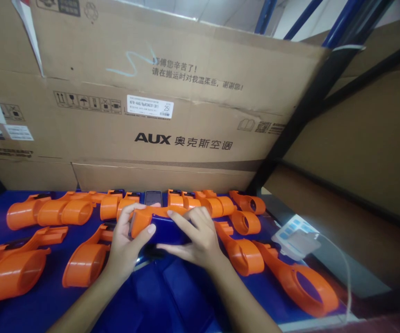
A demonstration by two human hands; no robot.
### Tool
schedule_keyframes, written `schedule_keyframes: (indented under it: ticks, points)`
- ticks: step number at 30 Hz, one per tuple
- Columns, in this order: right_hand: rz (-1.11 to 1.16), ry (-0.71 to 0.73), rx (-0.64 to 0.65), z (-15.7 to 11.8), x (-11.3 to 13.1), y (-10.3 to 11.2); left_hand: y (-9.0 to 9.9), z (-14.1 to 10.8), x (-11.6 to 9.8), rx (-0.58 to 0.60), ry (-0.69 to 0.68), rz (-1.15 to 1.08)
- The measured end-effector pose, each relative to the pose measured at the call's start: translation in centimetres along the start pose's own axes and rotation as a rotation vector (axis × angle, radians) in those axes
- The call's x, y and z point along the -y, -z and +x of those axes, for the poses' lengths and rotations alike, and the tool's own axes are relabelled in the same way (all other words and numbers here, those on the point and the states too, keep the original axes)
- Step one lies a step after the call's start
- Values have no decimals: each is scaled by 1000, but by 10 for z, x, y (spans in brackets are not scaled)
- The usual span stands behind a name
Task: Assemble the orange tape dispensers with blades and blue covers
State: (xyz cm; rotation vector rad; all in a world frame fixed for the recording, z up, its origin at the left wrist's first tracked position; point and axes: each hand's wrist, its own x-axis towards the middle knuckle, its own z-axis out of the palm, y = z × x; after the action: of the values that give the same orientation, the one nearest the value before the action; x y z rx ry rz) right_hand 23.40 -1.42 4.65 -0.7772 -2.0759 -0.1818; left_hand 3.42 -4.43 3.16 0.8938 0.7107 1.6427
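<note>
- My left hand (127,240) grips the left end of an orange plastic housing (151,216), thumb pressed across its near face and fingers wrapped over the top edge.
- My right hand (194,238) lies flat over a dark blue part (167,233) that sits just under and against the orange housing; the fingers point left, spread along its top and front. Whether this hand grips the blue part or only presses it, I cannot tell.
- The two hands are close together, nearly meeting across the held pieces, above the middle of the blue work surface (172,296).
- A phone (153,197) stands just behind the held housing, screen dark, partly hidden by my fingers.
- More orange housings of the same kind lie about: a back row (57,210) to the left, another back group (217,203) to the right, one (85,261) just beside my left wrist, a large one (10,273) at the far left edge.
- To the right, one long orange piece (241,252) lies just beside my right wrist, another (304,286) lies near the table's right edge.
- A white and light-blue packet (295,236) rests off the blue surface on the right, with a thin white cord (341,263) curving down from it.
- Large brown cartons (151,120) printed "AUX" stand upright behind the table; a dark shelf post (300,115) leans across on the right.
</note>
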Motion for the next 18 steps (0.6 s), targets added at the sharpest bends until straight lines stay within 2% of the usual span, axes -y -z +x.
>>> schedule_keyframes:
  ticks: [3, 6, 9, 11, 14, 18]
  points:
    - [136, -83, -51, 1, 4, 2, 0, -1, 1, 105, -92, 51]
    - [345, -230, -108, 1, 5, 1, 1, 0, 3, 201, -154, 86]
    - [542, -384, -158, -2, 3, -5, 5, 0, 7, 309, -179, 319]
    - [641, -445, -132, -3, 1, -10, 10, -2, 10, 348, -191, 477]
    - [697, -454, -43, -3, 0, -15, 14, -6, 15, 348, -211, 562]
    - [693, -368, 32, 1, -3, -14, 14, -8, 10, 304, -221, 588]
